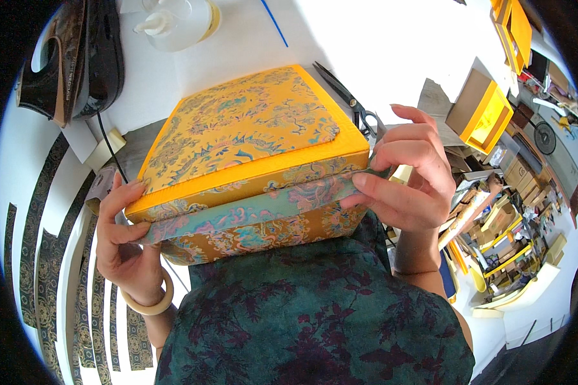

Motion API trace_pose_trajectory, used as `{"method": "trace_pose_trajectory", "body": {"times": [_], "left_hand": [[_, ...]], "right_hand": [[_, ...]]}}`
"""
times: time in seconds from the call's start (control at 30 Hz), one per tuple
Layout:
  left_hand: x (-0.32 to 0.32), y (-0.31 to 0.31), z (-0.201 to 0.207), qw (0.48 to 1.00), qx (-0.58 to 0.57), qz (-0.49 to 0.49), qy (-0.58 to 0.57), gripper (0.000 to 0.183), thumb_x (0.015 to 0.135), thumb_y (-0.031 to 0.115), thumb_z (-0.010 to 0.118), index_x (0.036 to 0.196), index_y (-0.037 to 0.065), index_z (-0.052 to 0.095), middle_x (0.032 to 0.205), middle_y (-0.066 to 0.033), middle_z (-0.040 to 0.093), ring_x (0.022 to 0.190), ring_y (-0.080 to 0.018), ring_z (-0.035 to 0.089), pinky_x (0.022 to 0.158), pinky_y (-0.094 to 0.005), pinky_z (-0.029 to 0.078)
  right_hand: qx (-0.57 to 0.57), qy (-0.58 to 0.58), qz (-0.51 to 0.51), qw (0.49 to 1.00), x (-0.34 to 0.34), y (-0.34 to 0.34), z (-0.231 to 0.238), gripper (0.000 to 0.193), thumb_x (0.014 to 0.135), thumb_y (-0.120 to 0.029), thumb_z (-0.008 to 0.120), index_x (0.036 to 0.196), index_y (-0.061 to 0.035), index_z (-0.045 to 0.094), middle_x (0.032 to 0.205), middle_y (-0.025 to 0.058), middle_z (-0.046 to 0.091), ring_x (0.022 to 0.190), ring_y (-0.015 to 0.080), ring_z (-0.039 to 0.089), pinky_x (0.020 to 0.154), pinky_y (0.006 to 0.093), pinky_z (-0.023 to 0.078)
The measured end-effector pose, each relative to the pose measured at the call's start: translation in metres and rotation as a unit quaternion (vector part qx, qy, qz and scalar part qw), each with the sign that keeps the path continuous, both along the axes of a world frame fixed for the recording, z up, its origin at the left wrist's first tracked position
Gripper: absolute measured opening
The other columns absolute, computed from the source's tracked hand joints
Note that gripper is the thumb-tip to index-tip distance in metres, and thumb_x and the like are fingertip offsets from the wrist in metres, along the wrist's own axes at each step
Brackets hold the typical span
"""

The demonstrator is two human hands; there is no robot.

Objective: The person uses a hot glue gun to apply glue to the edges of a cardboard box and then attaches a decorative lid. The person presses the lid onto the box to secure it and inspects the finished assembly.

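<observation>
A box covered in golden-yellow brocade [257, 128] rests in front of me, its patterned lid panel facing up. Across its near side runs a pale blue-green strip with pink swirls [250, 215], stretched between my hands. My left hand [123, 234] pinches the strip's left end at the box's near left corner, with the fingers against the lid edge. At the near right corner, my right hand [411, 173] grips the other end between thumb and fingers. Part of the strip behind the right fingers is hidden. Below the strip, more brocade shows on the box's side.
Black scissors [343, 93] lie just beyond the box's right edge. A dark iron [74, 61] stands at the far left, near a clear pump bottle [176, 24]. Patterned dark strips [42, 269] lie at left. A yellow-lined open box [481, 115] and cluttered materials [501, 218] fill the right.
</observation>
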State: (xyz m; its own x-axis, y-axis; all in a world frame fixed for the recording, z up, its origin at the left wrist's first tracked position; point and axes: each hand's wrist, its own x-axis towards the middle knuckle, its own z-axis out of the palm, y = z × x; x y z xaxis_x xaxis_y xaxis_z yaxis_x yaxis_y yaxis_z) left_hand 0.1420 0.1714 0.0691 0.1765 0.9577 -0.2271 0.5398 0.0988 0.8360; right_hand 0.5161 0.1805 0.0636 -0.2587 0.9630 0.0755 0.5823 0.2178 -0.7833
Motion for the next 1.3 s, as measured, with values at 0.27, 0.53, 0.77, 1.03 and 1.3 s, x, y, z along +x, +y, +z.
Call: {"method": "trace_pose_trajectory", "body": {"times": [0.27, 0.53, 0.77, 1.03, 1.3], "left_hand": [[-0.001, 0.0, 0.001, 1.0, -0.006, -0.001, -0.004, 0.03, 0.088, 0.007, 0.085, 0.092, 0.008, 0.055, 0.133, -0.0244, 0.07, 0.143, -0.0461, 0.055, 0.126, -0.0668, 0.031], [0.008, 0.002, 0.0, 0.999, 0.009, 0.031, -0.011, 0.033, 0.082, 0.006, 0.088, 0.087, 0.006, 0.056, 0.125, -0.0242, 0.073, 0.125, -0.0363, 0.069, 0.125, -0.0696, 0.031], [0.002, 0.002, 0.001, 1.0, 0.004, -0.004, -0.007, 0.028, 0.088, 0.006, 0.083, 0.092, 0.007, 0.055, 0.129, -0.0236, 0.071, 0.135, -0.0385, 0.062, 0.126, -0.0698, 0.03], [0.002, 0.001, 0.001, 1.0, 0.001, 0.001, -0.008, 0.027, 0.089, 0.006, 0.082, 0.093, 0.007, 0.056, 0.128, -0.0235, 0.071, 0.133, -0.0381, 0.063, 0.125, -0.0704, 0.031], [0.002, 0.003, 0.001, 1.0, 0.004, -0.005, -0.002, 0.028, 0.088, 0.006, 0.083, 0.091, 0.007, 0.055, 0.127, -0.0233, 0.072, 0.132, -0.0379, 0.064, 0.125, -0.0704, 0.031]], "right_hand": [[0.015, -0.021, 0.015, 1.0, -0.005, 0.001, 0.003, 0.023, 0.065, -0.015, 0.097, 0.081, -0.0158, 0.082, 0.083, -0.0046, 0.064, 0.082, 0.0172, 0.066, 0.1, 0.0535, 0.055], [-0.004, -0.034, 0.007, 0.999, -0.006, 0.001, 0.006, 0.024, 0.064, -0.015, 0.099, 0.079, -0.0148, 0.08, 0.081, -0.0066, 0.064, 0.083, 0.0164, 0.065, 0.104, 0.0551, 0.051], [0.006, -0.045, 0.004, 0.999, -0.008, 0.0, 0.006, 0.024, 0.065, -0.015, 0.098, 0.079, -0.0147, 0.079, 0.08, -0.0074, 0.062, 0.085, 0.0162, 0.063, 0.104, 0.0561, 0.051], [0.024, -0.052, 0.008, 0.998, -0.008, 0.0, 0.005, 0.023, 0.065, -0.015, 0.097, 0.08, -0.0152, 0.08, 0.082, -0.0062, 0.061, 0.084, 0.0178, 0.061, 0.103, 0.0578, 0.051], [0.011, -0.038, 0.002, 0.999, -0.009, -0.004, 0.006, 0.023, 0.066, -0.014, 0.097, 0.08, -0.0151, 0.079, 0.082, -0.0069, 0.061, 0.087, 0.0178, 0.061, 0.103, 0.0583, 0.051]]}}
